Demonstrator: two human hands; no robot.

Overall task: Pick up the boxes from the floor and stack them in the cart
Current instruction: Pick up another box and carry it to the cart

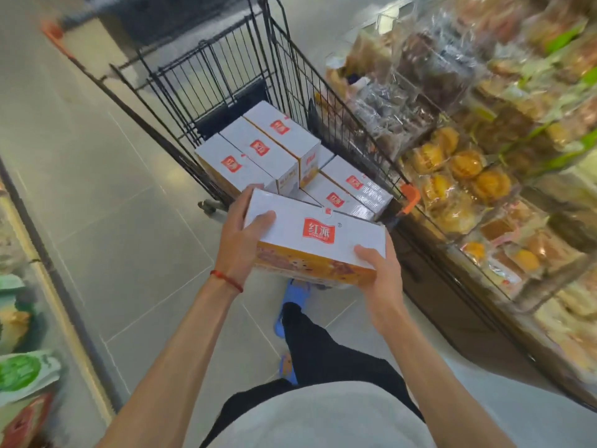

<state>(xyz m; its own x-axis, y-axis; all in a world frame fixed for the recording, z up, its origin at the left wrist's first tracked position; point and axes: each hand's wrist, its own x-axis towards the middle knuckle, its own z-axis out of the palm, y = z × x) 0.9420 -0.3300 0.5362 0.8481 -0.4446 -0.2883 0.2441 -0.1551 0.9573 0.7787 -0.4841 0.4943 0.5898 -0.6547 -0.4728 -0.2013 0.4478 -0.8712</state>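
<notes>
Left hand [240, 234] and right hand [379, 270] are curled round the short ends of a white snack carton [318, 232], which is held level above the floor with its long axis running left to right. Just beyond it stands the wire cart [339, 101], where the stacked cartons [258, 147] sit higher at the far left and lower at the near right.

Red bracelet [226, 281], white shirt [323, 421], black trousers [316, 344], blue slippers [295, 294]
</notes>
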